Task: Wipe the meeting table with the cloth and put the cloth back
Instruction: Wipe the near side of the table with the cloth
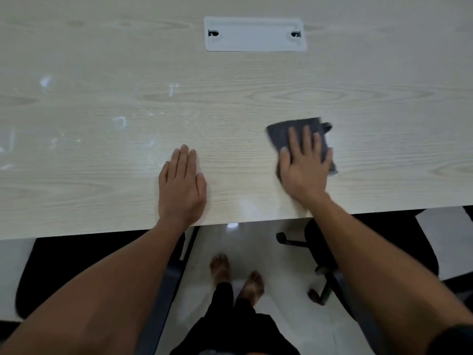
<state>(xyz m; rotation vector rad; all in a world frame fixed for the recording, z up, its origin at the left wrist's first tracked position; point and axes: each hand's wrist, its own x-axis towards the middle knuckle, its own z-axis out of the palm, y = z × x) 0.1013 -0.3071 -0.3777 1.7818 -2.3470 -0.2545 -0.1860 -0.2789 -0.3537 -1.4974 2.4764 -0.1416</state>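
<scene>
Dark grey folded cloth [302, 134] lies flat on the pale wood-grain meeting table [230, 98], near its front edge, right of centre. Right hand [304, 167] presses it with straight, spread fingers. Left hand [181, 185] rests flat, fingers together. White smudges [120, 121] toward the left edge likely need firm, overlapping strokes.

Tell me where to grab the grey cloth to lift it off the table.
Pinch the loose corner of the grey cloth at its far right, coming from above: it sticks out past the right hand, which lies flat on the rest, so probably only that edge is free.
</scene>
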